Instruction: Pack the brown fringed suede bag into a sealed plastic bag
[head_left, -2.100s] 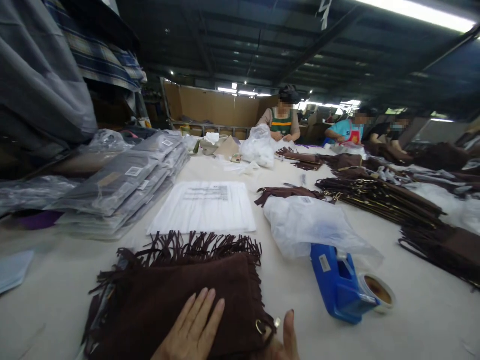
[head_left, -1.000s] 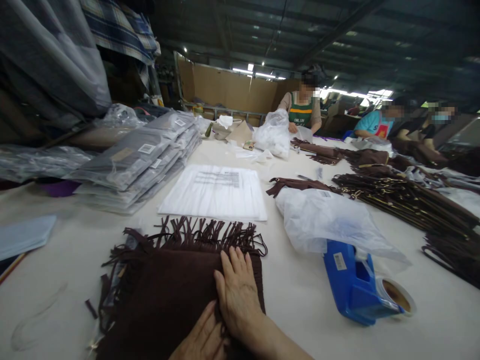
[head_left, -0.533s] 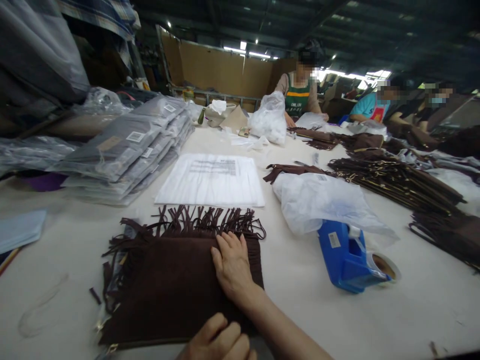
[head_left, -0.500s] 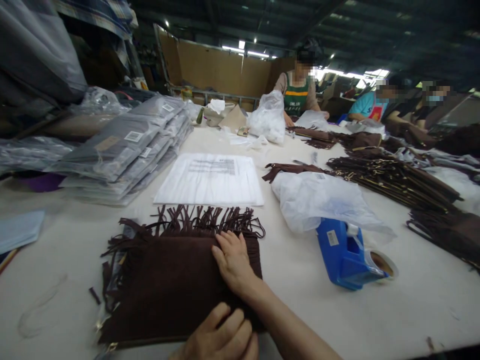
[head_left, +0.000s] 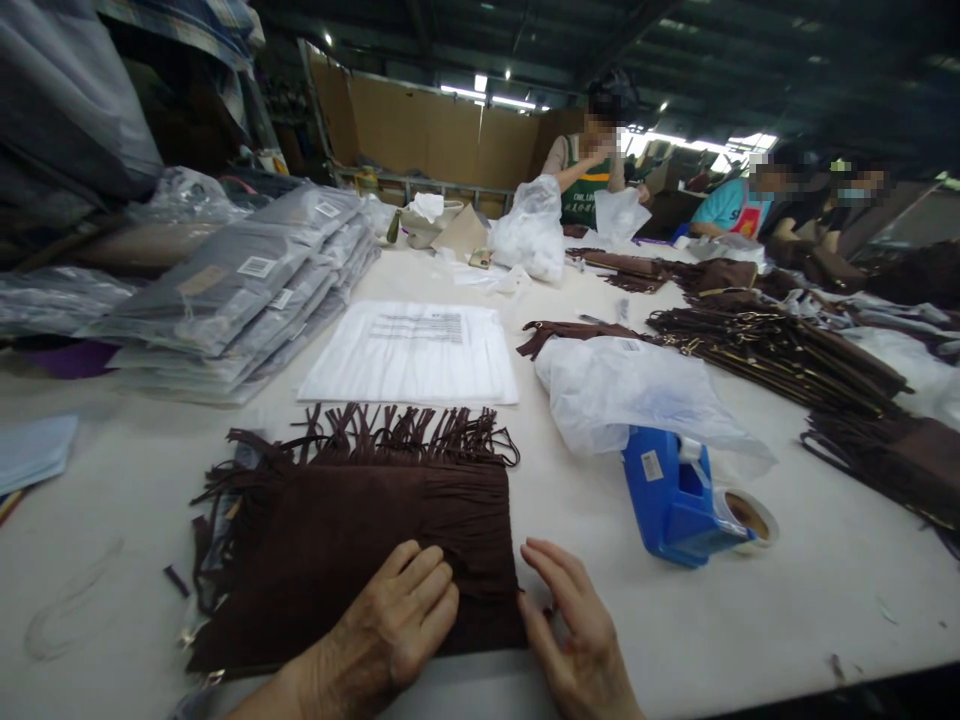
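A dark brown fringed bag (head_left: 330, 540) lies flat on the table in front of me, its fringe spread along the far and left sides. Metal zipper parts show at its near left corner. My left hand (head_left: 390, 625) rests on the front of the bag, fingers bent and together against fringe strands; its fingertips are hidden. At the bag's right edge is my right hand (head_left: 574, 635), with thumb and fingers apart. Its thumb touches the edge.
Beyond the bag lies a white stack of printed sheets or bags (head_left: 412, 350). Plastic-wrapped packages (head_left: 232, 270) are piled left. A blue tape dispenser (head_left: 667, 500) and plastic bag (head_left: 630, 390) stand right, near more brown bags (head_left: 780, 350). Co-workers (head_left: 589, 190) are across the table.
My right hand has slid off the top of the bag toward me, to its right edge. My left hand has moved up and left onto the bag. A co-worker has raised a hand.
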